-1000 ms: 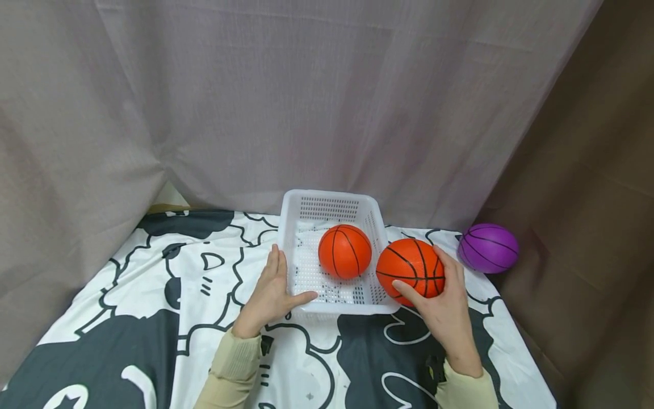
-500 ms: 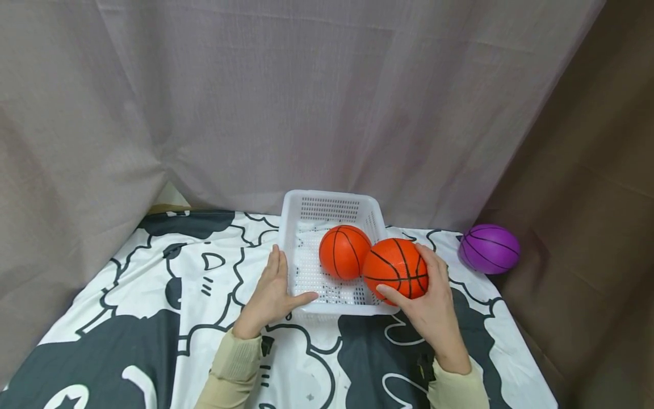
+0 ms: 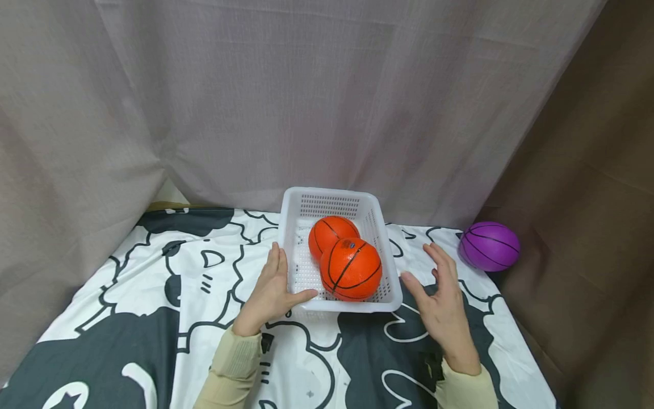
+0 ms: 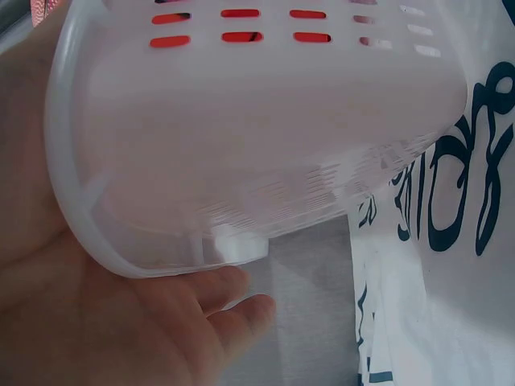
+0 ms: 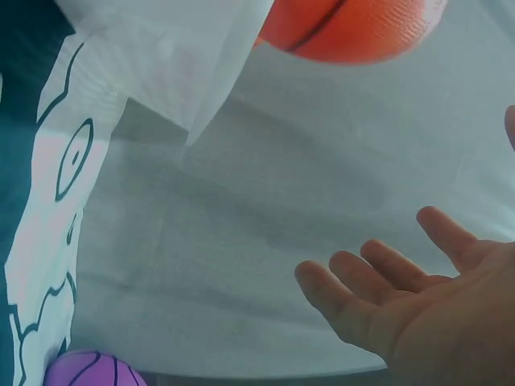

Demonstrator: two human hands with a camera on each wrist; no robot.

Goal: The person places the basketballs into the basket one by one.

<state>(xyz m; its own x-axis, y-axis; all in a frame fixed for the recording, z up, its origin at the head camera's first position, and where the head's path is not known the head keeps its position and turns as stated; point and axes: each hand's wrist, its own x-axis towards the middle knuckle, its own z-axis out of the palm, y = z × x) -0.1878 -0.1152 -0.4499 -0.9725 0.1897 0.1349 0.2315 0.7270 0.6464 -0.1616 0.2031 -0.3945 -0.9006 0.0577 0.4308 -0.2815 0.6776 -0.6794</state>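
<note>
Two orange toy basketballs are in the white plastic basket (image 3: 332,307). The nearer basketball (image 3: 351,269) overlaps the farther basketball (image 3: 329,230) in the head view. My left hand (image 3: 268,295) rests against the basket's left front corner, fingers straight along its side and thumb over the front rim. The left wrist view shows the palm and fingers (image 4: 233,322) against the basket wall. Just right of the basket, my right hand (image 3: 443,307) is spread with nothing in it. Its fingers (image 5: 322,293) are apart from the orange ball in the right wrist view.
A purple toy basketball (image 3: 489,246) lies at the right back edge of the table, beyond my right hand. A black-and-white cartoon cloth (image 3: 214,284) covers the table. Grey curtain (image 3: 327,102) hangs behind, and a brown curtain (image 3: 587,255) at the right.
My right hand has let go of the second orange basketball, which is now further left inside the basket. The first ball has shifted left and back. The left hand stays in place.
</note>
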